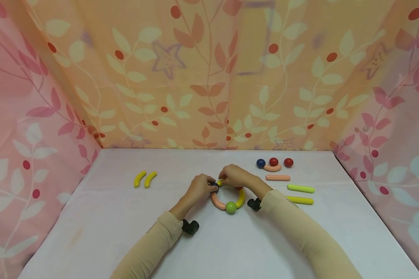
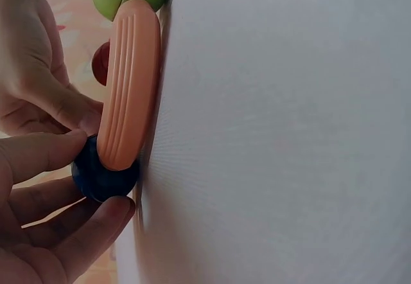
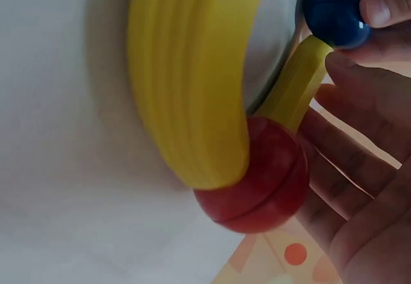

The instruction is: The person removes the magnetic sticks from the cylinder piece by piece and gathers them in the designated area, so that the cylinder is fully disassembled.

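Observation:
A ring of toy balls and curved rods lies on the white table. My left hand [image 1: 198,188] pinches its blue ball [image 2: 106,178] between thumb and fingers. My right hand [image 1: 234,176] holds the far yellow curved rod [image 3: 297,81] by its end beside the blue ball, its other fingers behind the rod. From the blue ball an orange curved rod [image 2: 130,85] runs to a green ball [image 1: 231,207]. A second yellow curved rod [image 3: 192,78] joins the green ball to a red ball [image 3: 260,187], where the far rod also meets. The right hand partly hides the ring's far side.
Two yellow curved rods [image 1: 145,179] lie at the left. Toward the back right are a blue ball [image 1: 260,163], two red balls [image 1: 288,162] and an orange curved rod [image 1: 272,168]. Straight orange [image 1: 277,178], green [image 1: 301,188] and yellow rods [image 1: 300,200] lie nearer. Patterned curtains surround the table.

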